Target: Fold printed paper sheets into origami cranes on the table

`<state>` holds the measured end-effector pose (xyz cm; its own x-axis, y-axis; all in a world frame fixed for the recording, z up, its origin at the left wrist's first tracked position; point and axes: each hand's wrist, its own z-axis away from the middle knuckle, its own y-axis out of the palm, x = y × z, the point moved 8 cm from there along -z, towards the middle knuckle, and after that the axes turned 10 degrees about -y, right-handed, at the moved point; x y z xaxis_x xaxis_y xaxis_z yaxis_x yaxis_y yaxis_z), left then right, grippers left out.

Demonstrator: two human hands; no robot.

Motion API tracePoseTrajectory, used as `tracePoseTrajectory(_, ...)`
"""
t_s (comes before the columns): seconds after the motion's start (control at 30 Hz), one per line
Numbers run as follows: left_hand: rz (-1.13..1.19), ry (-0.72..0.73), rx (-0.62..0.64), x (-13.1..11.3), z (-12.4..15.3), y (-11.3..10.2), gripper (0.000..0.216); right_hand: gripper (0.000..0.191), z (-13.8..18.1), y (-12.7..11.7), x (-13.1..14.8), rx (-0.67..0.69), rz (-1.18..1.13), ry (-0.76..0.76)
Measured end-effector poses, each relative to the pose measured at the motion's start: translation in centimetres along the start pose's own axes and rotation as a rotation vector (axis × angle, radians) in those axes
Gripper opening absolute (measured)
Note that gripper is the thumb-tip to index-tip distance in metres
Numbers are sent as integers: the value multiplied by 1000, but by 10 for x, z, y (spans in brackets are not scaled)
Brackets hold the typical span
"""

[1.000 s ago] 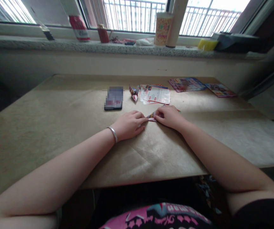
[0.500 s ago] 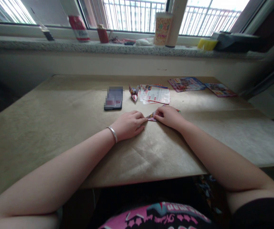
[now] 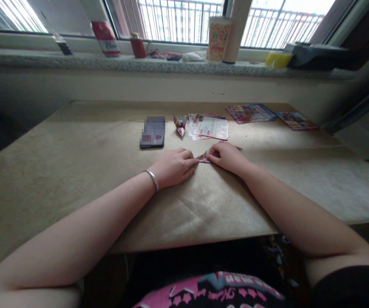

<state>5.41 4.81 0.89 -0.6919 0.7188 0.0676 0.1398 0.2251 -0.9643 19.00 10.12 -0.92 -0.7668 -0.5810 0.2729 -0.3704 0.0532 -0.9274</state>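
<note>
A small folded piece of colourful paper (image 3: 203, 157) lies on the brown paper-covered table (image 3: 75, 171) between my hands. My left hand (image 3: 173, 167), with a silver bangle on its wrist, rests on the table with fingers curled, its fingertips pressed on the paper's left tip. My right hand (image 3: 227, 156) covers the paper's right part, fingers pinched down on it. Most of the paper is hidden under the right hand.
A dark phone (image 3: 153, 132) lies beyond my left hand. A folded paper shape (image 3: 180, 124) and a stack of printed leaflets (image 3: 209, 127) sit behind the hands, more leaflets (image 3: 251, 113) at far right. Cups, a red can (image 3: 105, 38) and clutter line the windowsill.
</note>
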Motion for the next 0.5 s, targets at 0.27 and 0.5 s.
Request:
tracePoseTrajectory(0.27,15,-30,9,4,1,-1,28,15,0,0,0,5,-7,14)
tracePoseTrajectory(0.5,4,-45,-29,6,1,-4,30,16,0,2,-2,-8,-19,2)
